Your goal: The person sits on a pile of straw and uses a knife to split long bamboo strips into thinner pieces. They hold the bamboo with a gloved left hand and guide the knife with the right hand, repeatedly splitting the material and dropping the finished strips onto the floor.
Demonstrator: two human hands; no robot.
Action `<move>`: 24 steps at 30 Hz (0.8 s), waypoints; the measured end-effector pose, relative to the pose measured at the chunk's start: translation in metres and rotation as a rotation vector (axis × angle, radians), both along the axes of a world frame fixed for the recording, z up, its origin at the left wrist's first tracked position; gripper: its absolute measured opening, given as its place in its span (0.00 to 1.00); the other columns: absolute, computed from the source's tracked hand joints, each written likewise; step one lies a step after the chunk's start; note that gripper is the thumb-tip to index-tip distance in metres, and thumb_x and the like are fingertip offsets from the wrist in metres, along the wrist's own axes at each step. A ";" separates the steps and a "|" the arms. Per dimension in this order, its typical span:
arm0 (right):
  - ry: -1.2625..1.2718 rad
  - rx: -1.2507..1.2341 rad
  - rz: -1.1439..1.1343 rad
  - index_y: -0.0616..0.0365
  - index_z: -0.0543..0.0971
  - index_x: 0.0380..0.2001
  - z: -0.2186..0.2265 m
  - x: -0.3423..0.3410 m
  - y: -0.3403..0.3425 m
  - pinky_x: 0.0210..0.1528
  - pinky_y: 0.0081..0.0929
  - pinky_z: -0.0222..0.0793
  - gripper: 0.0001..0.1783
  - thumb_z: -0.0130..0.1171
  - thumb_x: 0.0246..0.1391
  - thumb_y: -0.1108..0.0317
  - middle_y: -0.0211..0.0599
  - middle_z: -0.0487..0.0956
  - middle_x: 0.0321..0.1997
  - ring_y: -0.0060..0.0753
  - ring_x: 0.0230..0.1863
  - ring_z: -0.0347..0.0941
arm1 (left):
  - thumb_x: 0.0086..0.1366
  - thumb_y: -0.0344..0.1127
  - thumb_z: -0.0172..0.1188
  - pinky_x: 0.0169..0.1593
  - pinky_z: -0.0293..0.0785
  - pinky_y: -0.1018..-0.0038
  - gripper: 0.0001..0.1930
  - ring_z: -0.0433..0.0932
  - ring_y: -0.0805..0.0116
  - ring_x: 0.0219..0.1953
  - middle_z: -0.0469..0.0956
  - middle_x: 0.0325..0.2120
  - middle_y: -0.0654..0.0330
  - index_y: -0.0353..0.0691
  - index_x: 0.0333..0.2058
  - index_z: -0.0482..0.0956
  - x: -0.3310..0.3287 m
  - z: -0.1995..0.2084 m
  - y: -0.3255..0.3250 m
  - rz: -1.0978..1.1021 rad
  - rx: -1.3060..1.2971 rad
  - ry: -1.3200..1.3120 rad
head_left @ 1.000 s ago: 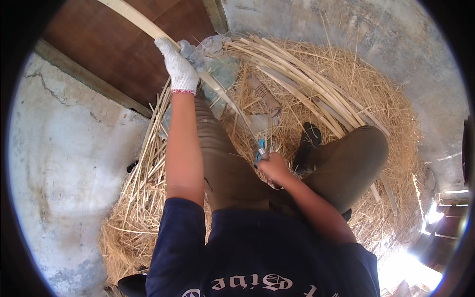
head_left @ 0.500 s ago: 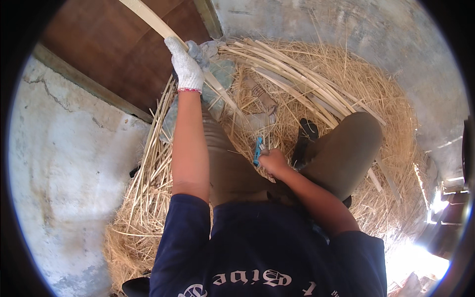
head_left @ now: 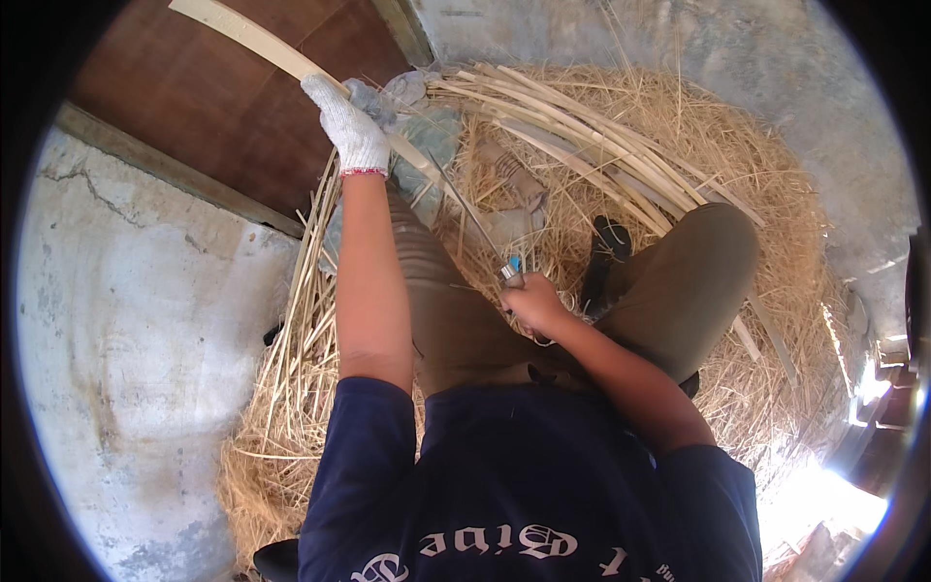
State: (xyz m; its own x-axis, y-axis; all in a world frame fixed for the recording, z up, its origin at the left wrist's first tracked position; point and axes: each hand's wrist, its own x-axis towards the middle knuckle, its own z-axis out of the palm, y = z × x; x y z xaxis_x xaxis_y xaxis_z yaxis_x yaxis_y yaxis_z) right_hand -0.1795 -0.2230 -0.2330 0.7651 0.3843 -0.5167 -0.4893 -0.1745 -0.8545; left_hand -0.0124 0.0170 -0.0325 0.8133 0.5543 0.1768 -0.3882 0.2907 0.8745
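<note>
My left hand, in a white knitted glove, is closed around a long, pale bamboo strip. The strip slants from the upper left down past my glove toward my left leg. Bare and closed in a fist, my right hand grips a knife in front of my lap. Its long, thin blade points up and left, its tip close to the strip's lower part; whether they touch I cannot tell. Something small and bright blue shows beside the knife's metal collar. My right fingers hide most of the handle.
Several split bamboo strips lie on a heap of straw-like shavings ahead and to the right. More thin strips lie left of my left leg. A stained wall and a brown door panel stand at the left.
My left hand has moved slightly left with the bamboo strip. The knife has turned, so its blade now shows as a thin line toward the strip, and less of the blue piece shows.
</note>
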 end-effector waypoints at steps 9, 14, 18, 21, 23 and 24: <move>-0.006 -0.090 0.064 0.68 0.74 0.22 0.001 0.002 0.000 0.12 0.39 0.64 0.11 0.56 0.51 0.69 0.42 0.73 0.14 0.35 0.10 0.70 | 0.68 0.78 0.46 0.18 0.57 0.68 0.39 0.59 0.66 0.14 0.62 0.14 0.63 0.44 0.19 0.66 -0.004 0.004 0.009 0.283 -0.087 0.038; 0.057 -0.135 0.043 0.63 0.74 0.21 -0.016 0.003 -0.002 0.11 0.35 0.61 0.11 0.59 0.52 0.68 0.37 0.70 0.12 0.31 0.08 0.66 | 0.68 0.74 0.53 0.20 0.62 0.65 0.38 0.64 0.64 0.15 0.67 0.15 0.59 0.40 0.20 0.69 0.001 0.010 -0.001 0.497 -0.157 0.103; 0.055 -0.230 0.004 0.62 0.74 0.20 -0.012 0.001 -0.002 0.12 0.36 0.62 0.12 0.58 0.54 0.67 0.37 0.70 0.12 0.32 0.08 0.66 | 0.68 0.72 0.55 0.22 0.66 0.64 0.39 0.68 0.62 0.17 0.72 0.17 0.57 0.33 0.23 0.75 0.003 0.009 0.009 0.518 -0.220 0.102; -0.115 -0.186 0.087 0.63 0.74 0.20 0.018 -0.002 -0.002 0.13 0.37 0.63 0.13 0.57 0.54 0.66 0.37 0.70 0.13 0.32 0.09 0.66 | 0.67 0.69 0.58 0.23 0.69 0.63 0.38 0.71 0.61 0.18 0.75 0.19 0.55 0.31 0.26 0.77 0.000 0.009 0.011 0.470 -0.294 0.068; -0.132 -0.216 0.089 0.66 0.77 0.22 0.001 0.000 -0.003 0.17 0.39 0.69 0.13 0.57 0.52 0.66 0.43 0.75 0.16 0.37 0.13 0.73 | 0.67 0.69 0.59 0.24 0.69 0.63 0.37 0.71 0.62 0.19 0.75 0.19 0.55 0.31 0.26 0.77 0.000 0.011 0.011 0.444 -0.359 0.039; -0.150 -0.229 0.091 0.68 0.78 0.24 -0.009 0.006 -0.004 0.20 0.41 0.72 0.13 0.57 0.52 0.66 0.46 0.78 0.18 0.40 0.15 0.76 | 0.67 0.69 0.59 0.24 0.69 0.64 0.37 0.71 0.62 0.19 0.75 0.19 0.56 0.32 0.25 0.77 0.002 0.014 0.011 0.465 -0.340 0.050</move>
State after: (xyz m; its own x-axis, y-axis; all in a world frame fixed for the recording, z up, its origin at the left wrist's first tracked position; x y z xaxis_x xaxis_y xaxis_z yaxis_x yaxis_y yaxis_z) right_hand -0.1737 -0.2265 -0.2422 0.8072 0.3413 -0.4815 -0.3336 -0.4092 -0.8493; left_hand -0.0100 0.0278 -0.0188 0.4735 0.8744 -0.1061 -0.5032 0.3674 0.7822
